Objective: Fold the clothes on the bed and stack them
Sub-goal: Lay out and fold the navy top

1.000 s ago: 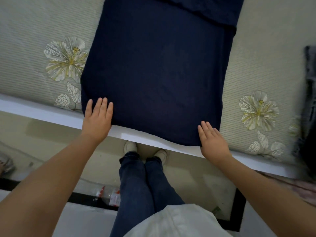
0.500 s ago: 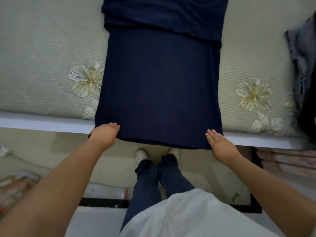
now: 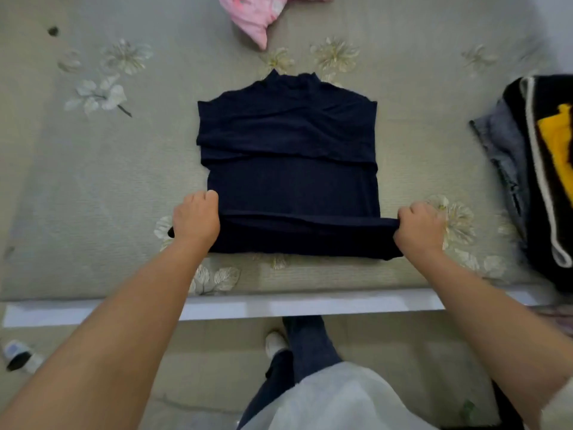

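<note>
Navy top (image 3: 291, 169) lies flat mid-bed, sleeves already folded across the chest so it's a neat rectangle. Left hand (image 3: 196, 220) and right hand (image 3: 419, 228) each have fingers curled tight on a hem corner, lifting both evenly, probably so the bottom folds up straight. Finished pile (image 3: 533, 169) sits right of the top, pink garment (image 3: 259, 17) beyond its collar.

A bed (image 3: 93, 187) covered in a pale grey-green sheet printed with cream flowers fills most of the view. Its white edge (image 3: 310, 305) runs along the near side, with a beige floor (image 3: 186, 361) just below under dim, even light.
</note>
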